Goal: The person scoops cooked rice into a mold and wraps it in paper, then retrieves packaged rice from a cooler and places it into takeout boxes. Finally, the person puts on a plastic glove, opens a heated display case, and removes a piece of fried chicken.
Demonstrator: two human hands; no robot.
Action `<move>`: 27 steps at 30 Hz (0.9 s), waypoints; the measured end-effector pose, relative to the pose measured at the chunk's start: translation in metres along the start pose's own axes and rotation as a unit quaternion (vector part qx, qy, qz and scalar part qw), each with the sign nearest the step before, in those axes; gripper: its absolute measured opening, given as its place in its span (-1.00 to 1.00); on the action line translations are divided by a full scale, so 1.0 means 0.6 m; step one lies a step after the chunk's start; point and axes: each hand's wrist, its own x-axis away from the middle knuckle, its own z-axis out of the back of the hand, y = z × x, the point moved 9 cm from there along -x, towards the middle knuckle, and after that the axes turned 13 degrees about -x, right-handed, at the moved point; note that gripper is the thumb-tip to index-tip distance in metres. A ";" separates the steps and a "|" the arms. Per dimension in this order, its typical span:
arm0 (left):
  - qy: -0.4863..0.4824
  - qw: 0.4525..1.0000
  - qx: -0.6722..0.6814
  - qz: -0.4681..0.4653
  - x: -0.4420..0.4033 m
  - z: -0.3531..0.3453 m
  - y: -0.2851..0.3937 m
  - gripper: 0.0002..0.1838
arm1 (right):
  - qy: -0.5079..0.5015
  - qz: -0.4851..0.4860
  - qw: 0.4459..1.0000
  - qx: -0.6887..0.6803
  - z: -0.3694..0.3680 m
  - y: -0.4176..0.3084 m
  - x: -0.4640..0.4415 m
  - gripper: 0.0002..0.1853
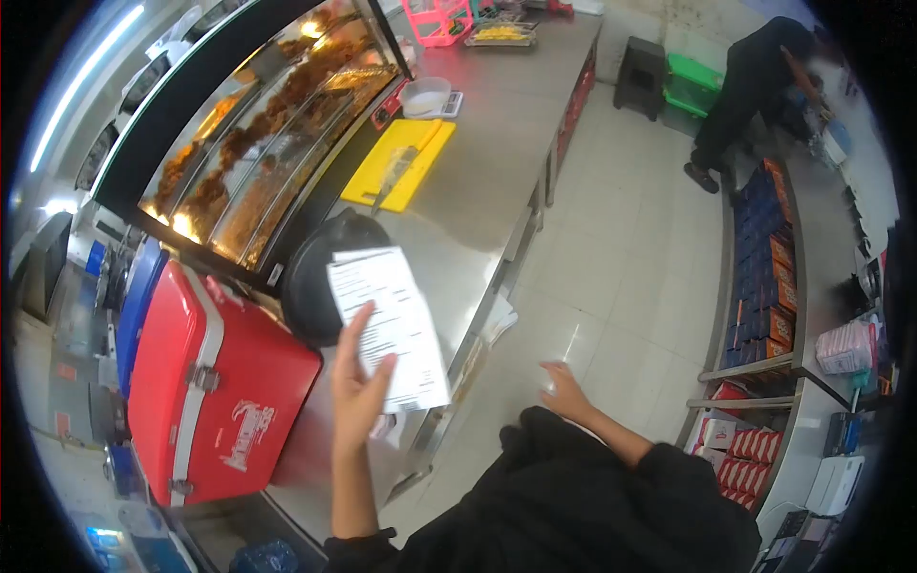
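While a steel tabletop (487,143) stretches away towards twelve o'clock in the wearer's view, a lit glass display case (277,134) with browned food inside stands along its left side, between ten and eleven. Over at two, another person (755,91) in dark clothing leans forward. A red cooler box (258,382) sits at eight, just beside the case. At nine there's a round black vessel (308,272), partly hidden; I can't tell quite what kind. A yellow cutting board (371,172) lies flat at eleven. The printed paper (406,315) is up in front of the wearer, between seven and eight, pinched in the left grip (358,392), two digits showing across its face. Between four and five, the right grip (570,396) hangs loosely spread above the floor (611,258). Smallest, a knife (396,170) slants across the board.
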 end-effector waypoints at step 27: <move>-0.278 0.928 0.246 -0.031 -0.725 -0.944 0.134 0.01 | 0.222 -0.267 0.937 -0.024 0.916 0.439 -0.371 -0.44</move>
